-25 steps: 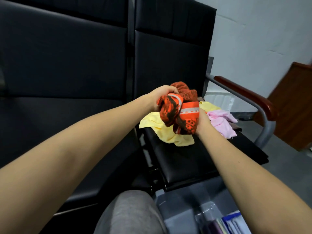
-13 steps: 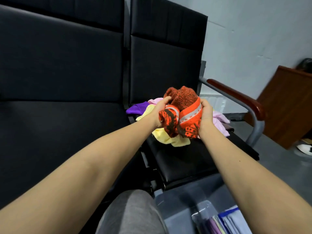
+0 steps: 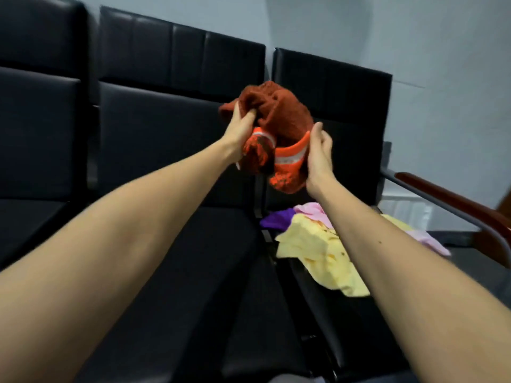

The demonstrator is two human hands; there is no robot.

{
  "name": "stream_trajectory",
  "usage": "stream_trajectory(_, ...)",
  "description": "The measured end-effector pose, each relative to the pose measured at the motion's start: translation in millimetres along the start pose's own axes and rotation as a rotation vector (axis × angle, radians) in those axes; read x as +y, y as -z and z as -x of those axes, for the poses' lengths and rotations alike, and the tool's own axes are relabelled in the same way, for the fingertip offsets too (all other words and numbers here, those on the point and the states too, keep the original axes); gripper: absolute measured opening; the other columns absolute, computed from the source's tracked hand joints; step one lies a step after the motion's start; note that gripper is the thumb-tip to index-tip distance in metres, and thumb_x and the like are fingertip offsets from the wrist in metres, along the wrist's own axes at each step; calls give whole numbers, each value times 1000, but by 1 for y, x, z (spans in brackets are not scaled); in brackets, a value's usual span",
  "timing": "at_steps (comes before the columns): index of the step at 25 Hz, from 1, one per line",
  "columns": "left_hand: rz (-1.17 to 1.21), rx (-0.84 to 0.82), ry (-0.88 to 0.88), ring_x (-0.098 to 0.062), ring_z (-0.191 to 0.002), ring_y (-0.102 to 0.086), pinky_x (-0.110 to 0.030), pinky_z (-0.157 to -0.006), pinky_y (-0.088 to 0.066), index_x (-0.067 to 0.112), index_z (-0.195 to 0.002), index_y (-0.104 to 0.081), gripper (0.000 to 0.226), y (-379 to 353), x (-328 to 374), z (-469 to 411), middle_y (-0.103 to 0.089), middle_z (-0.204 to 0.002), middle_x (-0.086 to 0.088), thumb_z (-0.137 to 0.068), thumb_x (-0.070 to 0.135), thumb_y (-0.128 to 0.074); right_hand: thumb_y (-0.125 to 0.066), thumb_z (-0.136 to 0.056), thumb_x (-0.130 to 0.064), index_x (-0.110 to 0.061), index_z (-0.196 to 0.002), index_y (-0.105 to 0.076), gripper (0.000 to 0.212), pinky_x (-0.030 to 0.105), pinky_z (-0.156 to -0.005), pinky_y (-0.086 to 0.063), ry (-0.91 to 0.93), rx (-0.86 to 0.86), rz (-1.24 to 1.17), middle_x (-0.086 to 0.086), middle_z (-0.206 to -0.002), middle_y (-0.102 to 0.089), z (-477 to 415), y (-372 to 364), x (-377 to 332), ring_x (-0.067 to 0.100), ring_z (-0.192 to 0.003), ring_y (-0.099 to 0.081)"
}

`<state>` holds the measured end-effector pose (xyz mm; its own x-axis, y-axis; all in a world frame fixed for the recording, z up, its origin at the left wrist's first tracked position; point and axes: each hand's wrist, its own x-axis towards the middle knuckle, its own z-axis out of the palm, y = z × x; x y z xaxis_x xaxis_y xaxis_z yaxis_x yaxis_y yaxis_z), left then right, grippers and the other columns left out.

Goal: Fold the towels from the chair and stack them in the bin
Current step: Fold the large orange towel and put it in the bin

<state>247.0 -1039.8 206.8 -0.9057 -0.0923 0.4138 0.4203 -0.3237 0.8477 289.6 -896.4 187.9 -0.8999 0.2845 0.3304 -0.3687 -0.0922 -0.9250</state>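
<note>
1. A pale grey wall [image 3: 414,51] at the back, and a row of black padded seats [image 3: 154,128] runs across in front of it.
2. From the lower left corner the bare left forearm reaches up. The left hand [image 3: 238,131] has its fingers curled deep into the upper left folds of the orange towel [image 3: 279,120], and that's a firm grip.
3. The orange towel is bunched up, rust-coloured on top, with a bright orange band and a pale stripe along its lower edge. It hangs in the air between the two hands, in front of the backrests and well above the seats.
4. The right hand [image 3: 318,156] is at the towel's right edge, thumb raised against the banded hem. The fingers go behind the cloth and are hidden, but the hand has hold of that edge.
5. Down below on the chair [image 3: 340,322], more towels lie loose. A purple towel [image 3: 276,220] sits at the seat's back left corner. A pink towel [image 3: 311,212] lies just beside it, passes under the right forearm and shows again towards the seat's right edge. A crumpled yellow towel [image 3: 318,255] is spread over the seat's left side, overlapping the pink one.
6. Far right, the chair's wood-topped armrest [image 3: 453,201] on its grey metal frame.
</note>
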Motion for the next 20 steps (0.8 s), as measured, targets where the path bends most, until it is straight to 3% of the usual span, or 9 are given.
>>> stream_trajectory(3,-704,34,129,-24,-132,-38,-30,-110,-32,8,-148,-21,57,84,-13,7,-38,-145,-15,-96,20,-43,-53,-87,-56,-31,-145,-27,68,29,-108,-30,-103,-281,392,8,-148,-23,28,-48,41,24,-132,-35)
stream_trajectory(6,-1163,52,434,-35,-117,-55,-37,-88,-50,5,-129,-48,38,158,-34,53,-57,-124,-20,-94,20,-46,-70,-77,-50,-35,-150,6,107,41,-117,-15,-271,-617,792,12,-156,11,73,-72,109,32,-145,-4)
stream_trajectory(8,-961,203,603,-34,-107,-61,-31,-76,-50,3,-121,-56,29,193,-44,84,-62,-114,-18,-93,10,-51,-70,-78,-47,-36,-149,10,107,45,-117,-7,-196,-890,1119,11,-157,16,106,-77,150,32,-145,7)
stream_trajectory(11,-655,532,612,-35,-111,-57,-38,-91,-46,-5,-130,-45,46,239,-60,119,-55,-125,-22,-89,9,-61,-53,-90,-48,-35,-150,-5,78,43,-116,-6,-18,-986,1246,4,-159,-1,147,-77,188,29,-145,-4)
stream_trajectory(14,-1107,672,394,-40,-122,-43,-43,-101,-35,4,-134,-38,53,252,-65,158,-39,-135,-23,-87,20,-59,-49,-94,-41,-25,-150,-8,72,40,-115,-13,48,-806,1154,9,-155,-5,156,-76,197,29,-143,-12)
stream_trajectory(15,-1261,574,172,-39,-117,-45,-44,-98,-37,8,-125,-48,45,248,-66,172,-47,-127,-19,-85,26,-54,-50,-95,-34,-21,-149,-11,68,40,-113,-19,50,-755,1130,12,-152,-10,154,-77,195,32,-141,-17)
stream_trajectory(17,-1492,105,-93,-33,-100,-55,-40,-83,-44,14,-98,-63,41,232,-69,191,-60,-102,-9,-79,46,-44,-47,-95,-15,-15,-146,-19,58,40,-105,-30,56,-698,1138,16,-142,-26,150,-78,189,35,-134,-29)
stream_trajectory(18,-1560,-117,-31,-30,-99,-56,-38,-82,-45,16,-96,-64,48,223,-73,196,-61,-100,-6,-79,56,-43,-45,-94,-8,-14,-145,-21,56,40,-102,-33,66,-726,1224,17,-139,-33,149,-78,183,35,-131,-35)
stream_trajectory(20,-1661,-293,253,-30,-112,-50,-39,-93,-43,18,-126,-51,63,211,-86,200,-52,-120,-9,-81,62,-53,-43,-92,-6,-12,-145,-20,59,38,-96,-39,197,-729,1466,15,-132,-48,151,-76,174,32,-122,-48)
